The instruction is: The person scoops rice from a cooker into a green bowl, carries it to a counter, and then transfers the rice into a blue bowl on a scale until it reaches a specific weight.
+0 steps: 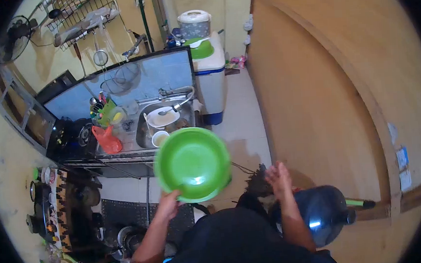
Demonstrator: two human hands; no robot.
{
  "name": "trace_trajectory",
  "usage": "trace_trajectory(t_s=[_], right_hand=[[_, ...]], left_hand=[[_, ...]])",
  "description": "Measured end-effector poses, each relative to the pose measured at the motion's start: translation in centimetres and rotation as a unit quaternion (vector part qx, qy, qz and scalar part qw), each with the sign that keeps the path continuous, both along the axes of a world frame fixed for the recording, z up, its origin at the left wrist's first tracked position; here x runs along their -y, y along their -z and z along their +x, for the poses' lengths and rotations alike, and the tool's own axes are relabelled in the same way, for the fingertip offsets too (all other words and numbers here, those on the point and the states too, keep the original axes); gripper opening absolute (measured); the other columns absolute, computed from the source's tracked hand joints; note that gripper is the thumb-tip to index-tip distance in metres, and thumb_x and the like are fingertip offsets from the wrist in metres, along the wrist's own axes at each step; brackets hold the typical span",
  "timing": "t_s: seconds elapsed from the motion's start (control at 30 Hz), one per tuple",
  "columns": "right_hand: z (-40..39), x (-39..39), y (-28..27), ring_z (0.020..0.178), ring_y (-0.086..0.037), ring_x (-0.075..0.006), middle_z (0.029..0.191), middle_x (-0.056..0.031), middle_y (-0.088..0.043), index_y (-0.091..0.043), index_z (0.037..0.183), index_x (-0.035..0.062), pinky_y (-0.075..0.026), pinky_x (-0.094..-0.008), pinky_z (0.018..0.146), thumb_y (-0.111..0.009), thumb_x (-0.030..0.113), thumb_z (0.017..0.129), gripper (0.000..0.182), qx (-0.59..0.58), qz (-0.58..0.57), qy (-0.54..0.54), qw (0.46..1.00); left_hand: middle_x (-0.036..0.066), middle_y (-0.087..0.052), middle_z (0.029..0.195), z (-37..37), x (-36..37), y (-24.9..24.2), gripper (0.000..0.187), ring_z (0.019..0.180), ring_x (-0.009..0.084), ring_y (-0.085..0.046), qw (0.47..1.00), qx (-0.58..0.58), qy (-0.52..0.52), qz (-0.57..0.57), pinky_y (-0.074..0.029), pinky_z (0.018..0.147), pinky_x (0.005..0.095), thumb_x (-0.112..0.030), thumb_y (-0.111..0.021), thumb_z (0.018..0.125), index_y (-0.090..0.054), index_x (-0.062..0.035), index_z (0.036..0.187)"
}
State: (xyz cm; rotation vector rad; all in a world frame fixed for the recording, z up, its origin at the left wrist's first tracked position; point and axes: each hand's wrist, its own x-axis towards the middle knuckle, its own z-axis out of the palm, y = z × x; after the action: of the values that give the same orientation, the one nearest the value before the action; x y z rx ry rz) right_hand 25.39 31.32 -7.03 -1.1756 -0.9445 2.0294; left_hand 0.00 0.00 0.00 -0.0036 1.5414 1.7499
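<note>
A green plastic basin [193, 159] hangs in front of me, its inside facing up toward me. My left hand [168, 204] is closed on its near-left rim. Off to the right of the basin, my right hand [278, 178] is open and touches nothing. Below that hand lies a large dark water jug [321, 214], on its side. Beyond the basin is a metal sink [145, 135] holding a white dish [163, 116] and a white cup [160, 138]. The basin hides the near right corner of the sink.
Left of the sink stand a red plastic bag [108, 140], a green utensil holder [104, 114] and a stove [78, 135]. A white bin-like container [211, 93] is at the back, with a green bowl [203, 50] on top. A wooden wall [309, 91] runs along my right.
</note>
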Motion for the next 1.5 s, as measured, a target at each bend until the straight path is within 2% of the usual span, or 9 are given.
trace_trajectory(t_s=[0.1,0.27,0.53,0.73,0.93,1.0,1.17,1.43,1.5], right_hand=[[-7.3,-4.7,-0.2,0.096,-0.055,-0.0178,0.1,-0.002,-0.055,-0.047,0.127,0.0158,-0.044,-0.04,0.08,-0.054,0.053,0.092,0.051,-0.06,0.026,0.091,0.994],[-4.9,-20.1,-2.1,0.1,-0.055,-0.0166,0.105,-0.0023,-0.055,-0.045,0.131,0.0142,-0.041,-0.0381,0.087,-0.052,0.049,0.095,0.051,-0.035,0.06,0.191,0.979],[-9.5,-47.2,-0.1,0.119,-0.049,-0.0194,0.121,-0.0066,-0.053,-0.039,0.143,0.0179,-0.038,-0.0366,0.095,-0.049,0.052,0.095,0.06,-0.066,0.073,0.236,0.967],[-17.4,-60.2,-4.5,0.103,-0.057,-0.0181,0.119,-0.0058,-0.058,-0.046,0.137,0.0104,-0.046,-0.0306,0.082,-0.055,0.045,0.095,0.056,0.133,0.147,0.088,0.976],[-41.2,-68.6,-14.4,0.119,-0.053,-0.0198,0.126,-0.0096,-0.058,-0.053,0.128,0.0029,-0.041,-0.0315,0.099,-0.06,0.025,0.094,0.042,0.074,0.398,-0.163,0.9],[-49.0,-68.7,-17.4,0.117,-0.054,-0.0201,0.123,-0.0117,-0.06,-0.056,0.125,0.0031,-0.042,-0.0329,0.099,-0.064,0.019,0.091,0.038,0.007,0.445,-0.254,0.859],[-65.8,-69.8,-21.0,0.116,-0.054,-0.0387,0.122,-0.0263,-0.056,-0.063,0.116,0.0089,-0.043,-0.0417,0.098,-0.068,0.025,0.086,0.034,-0.041,0.744,-0.325,0.582],[-90.8,-72.5,-24.9,0.124,-0.045,-0.0456,0.142,-0.0302,-0.035,-0.062,0.12,0.0225,-0.037,-0.0468,0.104,-0.058,0.035,0.091,0.033,0.082,0.821,-0.419,0.378],[-96.3,-72.9,-24.8,0.124,-0.045,-0.045,0.144,-0.0297,-0.032,-0.062,0.122,0.0237,-0.038,-0.0469,0.104,-0.055,0.037,0.091,0.034,0.101,0.889,-0.389,0.22]], left_hand=[[0.013,-0.056,0.123,-5.3,-8.0,0.5,0.048,0.107,0.0268,-0.06,0.992,0.019,0.126,-0.025,-0.055,0.084,0.0447,-0.007,-0.058,0.086,-0.043,-0.0033,0.132],[0.014,-0.058,0.117,-4.8,-22.7,1.7,0.04,0.106,0.0267,-0.06,0.972,0.134,0.169,0.095,-0.054,0.087,0.0453,-0.006,-0.055,0.088,-0.048,-0.0012,0.127],[0.008,-0.06,0.116,-17.6,-37.0,0.9,0.046,0.105,0.0264,-0.059,0.981,0.065,-0.039,0.177,-0.052,0.083,0.0365,-0.018,-0.059,0.08,-0.051,-0.0052,0.124],[0.008,-0.056,0.122,-23.7,-48.1,-10.5,0.059,0.113,0.0252,-0.054,0.919,-0.082,-0.274,0.272,-0.045,0.095,0.0429,-0.019,-0.061,0.075,-0.047,-0.0068,0.131],[0.008,-0.058,0.121,-29.8,-48.1,-15.4,0.053,0.108,0.024,-0.057,0.824,-0.263,-0.425,0.268,-0.046,0.094,0.0419,-0.016,-0.057,0.079,-0.048,-0.006,0.13],[0.01,-0.059,0.12,-30.5,-46.7,-16.0,0.048,0.108,0.0238,-0.057,0.801,-0.247,-0.467,0.281,-0.046,0.094,0.0406,-0.015,-0.056,0.081,-0.05,-0.0031,0.127],[0.01,-0.059,0.118,-32.1,-45.1,-13.7,0.042,0.108,0.0243,-0.058,0.726,-0.314,-0.549,0.27,-0.046,0.096,0.0385,-0.014,-0.055,0.084,-0.052,-0.0003,0.124],[0.01,-0.057,0.123,-32.9,-48.0,-14.5,0.046,0.11,0.0233,-0.056,0.624,-0.357,-0.67,0.185,-0.045,0.096,0.0385,-0.016,-0.053,0.087,-0.049,-0.0018,0.13],[0.011,-0.057,0.124,-31.4,-48.9,-13.5,0.048,0.112,0.0241,-0.056,0.588,-0.365,-0.698,0.185,-0.045,0.096,0.0391,-0.016,-0.054,0.086,-0.047,-0.0021,0.132]])
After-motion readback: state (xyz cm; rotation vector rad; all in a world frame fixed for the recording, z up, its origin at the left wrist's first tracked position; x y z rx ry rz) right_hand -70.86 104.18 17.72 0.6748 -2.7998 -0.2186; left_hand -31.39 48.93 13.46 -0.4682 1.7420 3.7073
